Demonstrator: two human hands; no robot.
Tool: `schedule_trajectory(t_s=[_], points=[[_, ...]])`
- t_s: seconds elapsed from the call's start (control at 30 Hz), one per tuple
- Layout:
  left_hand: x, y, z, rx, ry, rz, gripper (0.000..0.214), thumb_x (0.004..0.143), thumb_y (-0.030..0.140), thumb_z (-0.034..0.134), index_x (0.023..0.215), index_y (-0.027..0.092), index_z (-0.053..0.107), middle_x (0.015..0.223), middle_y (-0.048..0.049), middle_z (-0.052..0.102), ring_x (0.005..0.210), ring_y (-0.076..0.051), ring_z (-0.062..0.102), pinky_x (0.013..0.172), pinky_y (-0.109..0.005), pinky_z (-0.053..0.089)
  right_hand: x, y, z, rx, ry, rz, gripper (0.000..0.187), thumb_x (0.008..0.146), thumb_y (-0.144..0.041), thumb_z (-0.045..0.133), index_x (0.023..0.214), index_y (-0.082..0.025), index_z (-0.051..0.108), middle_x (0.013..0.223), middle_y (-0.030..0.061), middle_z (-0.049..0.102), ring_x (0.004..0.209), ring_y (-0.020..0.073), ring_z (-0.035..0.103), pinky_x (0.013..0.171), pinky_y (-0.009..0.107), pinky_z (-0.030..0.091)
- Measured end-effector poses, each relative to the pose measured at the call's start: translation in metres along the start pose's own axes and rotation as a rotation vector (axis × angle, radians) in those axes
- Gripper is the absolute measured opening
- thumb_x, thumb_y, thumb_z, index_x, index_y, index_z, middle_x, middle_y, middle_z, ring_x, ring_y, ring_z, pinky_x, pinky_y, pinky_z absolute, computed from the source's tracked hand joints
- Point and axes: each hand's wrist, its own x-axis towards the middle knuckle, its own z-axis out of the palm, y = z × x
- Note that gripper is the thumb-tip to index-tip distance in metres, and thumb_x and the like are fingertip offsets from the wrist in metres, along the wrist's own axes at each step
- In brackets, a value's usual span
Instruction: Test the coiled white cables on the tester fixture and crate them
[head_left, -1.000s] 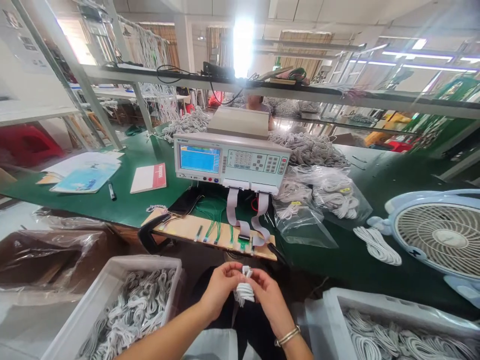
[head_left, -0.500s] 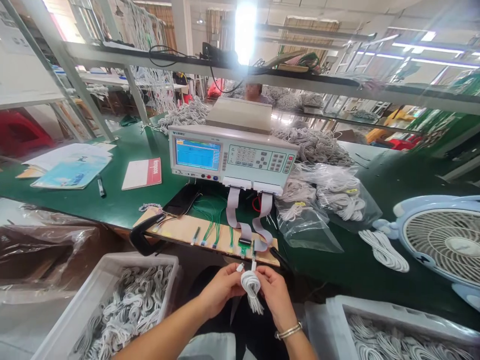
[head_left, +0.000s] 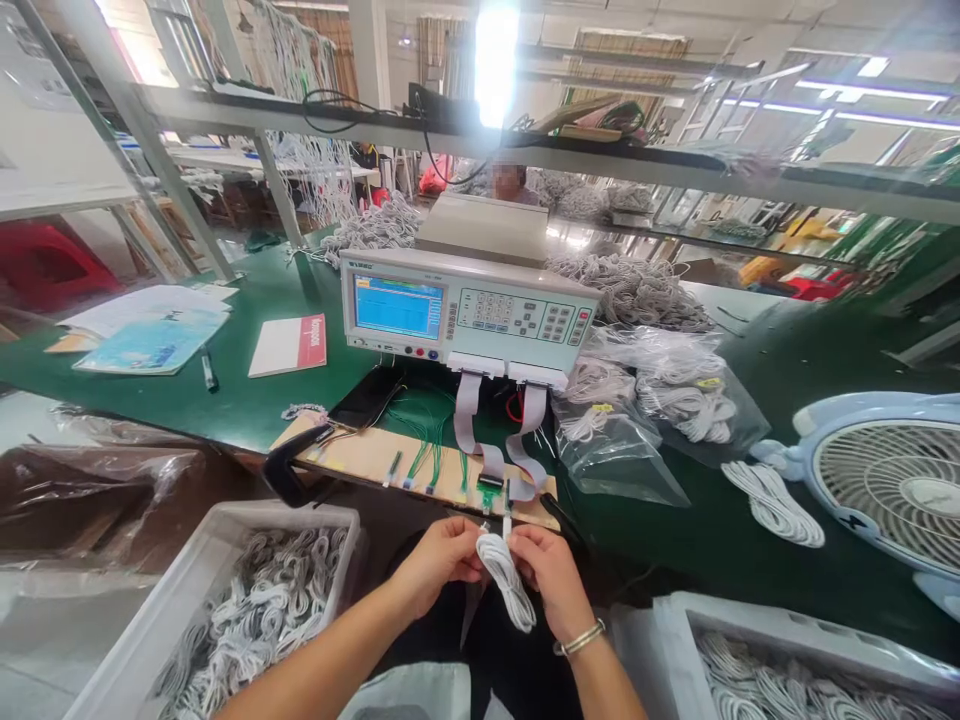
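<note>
A coiled white cable (head_left: 507, 585) hangs between my two hands, just in front of the wooden board (head_left: 360, 455). My left hand (head_left: 444, 562) is closed in a pinch on one end of it, with the small plug tip close to the green connector board (head_left: 489, 495). The fingers of my right hand (head_left: 541, 562) pinch the cable's other plug (head_left: 508, 524), which points up at a connector on the board's right part. Whether that plug sits fully in the connector I cannot tell. Behind the board stands a tester (head_left: 469, 310) with a lit blue screen, joined by grey ribbon cables (head_left: 466, 415).
White bins of coiled cables stand at the left (head_left: 341, 520) and right (head_left: 675, 625). Bagged cables (head_left: 622, 460), a loose white coil (head_left: 776, 505) and a fan (head_left: 892, 480) lie on the right. A black clamp (head_left: 281, 480) grips the board's left end. A person sits beyond the tester.
My left hand has moved slightly up, bringing its plug nearer the green connector board. The coil has swung and now slants down to the right. The right hand stays by its plug.
</note>
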Motion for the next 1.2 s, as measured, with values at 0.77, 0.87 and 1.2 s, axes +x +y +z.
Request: schedule_trajectory(t_s=[0.77,0.87,1.2], points=[[0.009,-0.016,0.016,-0.316,0.115,0.116,0.032,0.053,0.038,0.069,0.066,0.011,0.057,0.055,0.0008,0.051,0.048,-0.006,0.042,0.052,-0.020,0.035,-0.015,0.004,-0.002,-0.082,0.068,-0.170,0.034,0.066,-0.043,0.060,0.084,-0.014,0.060,0.053,-0.0020,0.052,0.042,0.0090,0.040,0.037,0.018,0.030],[0.009,-0.010,0.007,-0.249,0.021,0.008,0.033,0.057,0.042,0.065,0.068,0.012,0.059,0.059,0.0012,0.051,0.051,-0.006,0.041,0.053,-0.019,0.032,-0.008,0.002,0.002,-0.078,0.024,-0.079,0.039,0.065,-0.049,0.057,0.080,-0.013,0.061,0.042,-0.0067,0.040,0.034,0.0063,0.031,0.031,0.017,0.021],[0.017,-0.010,0.010,-0.236,0.017,0.051,0.035,0.059,0.046,0.061,0.063,0.011,0.057,0.055,0.0018,0.045,0.047,-0.005,0.033,0.048,-0.019,0.024,0.007,0.006,0.006,-0.171,-0.014,-0.035,0.052,0.055,-0.063,0.056,0.072,-0.014,0.062,0.034,-0.0076,0.033,0.030,0.0051,0.023,0.028,0.017,0.016]])
